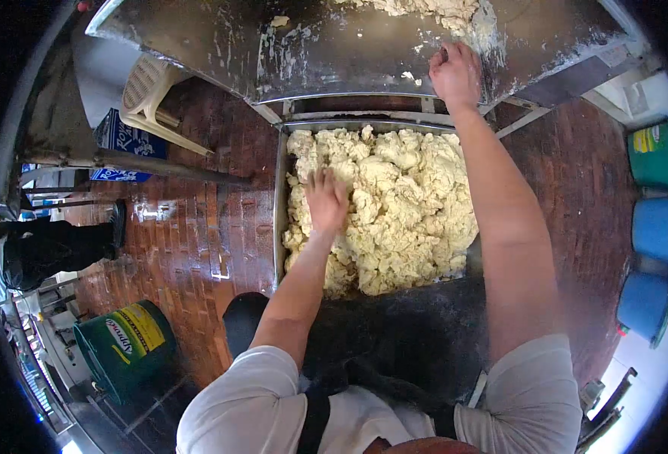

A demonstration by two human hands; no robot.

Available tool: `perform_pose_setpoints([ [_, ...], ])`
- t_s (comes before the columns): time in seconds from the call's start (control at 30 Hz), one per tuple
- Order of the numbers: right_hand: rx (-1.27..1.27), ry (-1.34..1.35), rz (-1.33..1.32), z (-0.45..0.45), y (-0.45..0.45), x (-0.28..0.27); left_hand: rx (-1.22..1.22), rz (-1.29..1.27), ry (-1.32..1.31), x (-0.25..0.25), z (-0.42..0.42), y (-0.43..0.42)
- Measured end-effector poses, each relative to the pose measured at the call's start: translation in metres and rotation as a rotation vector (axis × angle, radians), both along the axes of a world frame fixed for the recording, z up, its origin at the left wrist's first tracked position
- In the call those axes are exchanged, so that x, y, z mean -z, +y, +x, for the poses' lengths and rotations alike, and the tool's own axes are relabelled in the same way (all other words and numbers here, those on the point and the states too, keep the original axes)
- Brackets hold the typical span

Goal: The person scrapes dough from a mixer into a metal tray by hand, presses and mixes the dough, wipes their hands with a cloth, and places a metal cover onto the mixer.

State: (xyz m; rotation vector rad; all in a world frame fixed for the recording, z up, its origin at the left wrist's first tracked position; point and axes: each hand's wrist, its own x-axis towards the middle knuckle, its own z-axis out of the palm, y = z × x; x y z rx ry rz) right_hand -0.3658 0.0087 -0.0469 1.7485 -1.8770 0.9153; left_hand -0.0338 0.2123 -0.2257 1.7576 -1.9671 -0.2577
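Note:
A metal bin below me is filled with lumpy, pale yellow dough. My left hand lies on the dough near the bin's left side, its fingers apart and slightly blurred. Beyond the bin stands a metal table smeared with dough residue. Over this table's front edge, at the right, my right hand is closed around a small dark object whose shape I cannot make out. More dough lies at the top of the table, close to the right hand.
A beige plastic chair and blue boxes stand at the left, a green bucket at lower left. Green and blue buckets line the right. A person is at the far left on the brick floor.

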Motion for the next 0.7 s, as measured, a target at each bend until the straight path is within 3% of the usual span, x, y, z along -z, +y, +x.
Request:
perform_pose_setpoints([
  [0.07,-0.005,-0.002,-0.031,0.001,-0.005,-0.005,-0.049,0.025,0.061,-0.002,-0.002,0.023],
  [0.13,0.032,-0.096,0.106,0.006,0.003,-0.009,-0.075,0.345,-0.069,-0.040,-0.007,0.010],
  [0.17,0.021,-0.111,0.101,0.008,0.006,-0.013,-0.090,0.300,-0.253,-0.053,-0.007,0.007],
  [0.2,0.017,-0.113,0.093,0.010,0.003,-0.014,-0.095,0.292,-0.254,-0.075,-0.004,-0.002],
  [0.23,0.007,-0.092,0.084,0.008,0.002,-0.011,-0.125,0.364,0.001,-0.105,-0.002,-0.018],
  [0.3,0.013,-0.063,0.060,0.005,0.003,-0.008,-0.051,0.057,0.305,-0.162,-0.004,-0.055],
  [0.33,0.013,-0.061,0.064,0.006,0.004,-0.006,0.044,-0.329,0.342,-0.189,-0.005,-0.083],
  [0.43,0.061,-0.039,0.070,0.005,0.001,-0.005,-0.030,-0.290,0.398,-0.242,0.002,-0.189],
  [0.53,0.029,-0.043,0.080,0.004,0.002,-0.003,-0.045,-0.350,0.041,-0.209,0.019,-0.334],
  [0.57,0.013,-0.058,0.072,0.004,0.003,-0.003,-0.044,-0.345,0.045,-0.206,0.013,-0.352],
  [0.63,0.005,-0.072,0.063,0.005,0.004,-0.006,-0.055,-0.061,-0.300,-0.205,-0.003,-0.375],
  [0.7,-0.021,-0.132,0.145,0.006,0.005,-0.013,0.003,0.029,-0.009,-0.205,-0.051,-0.348],
])
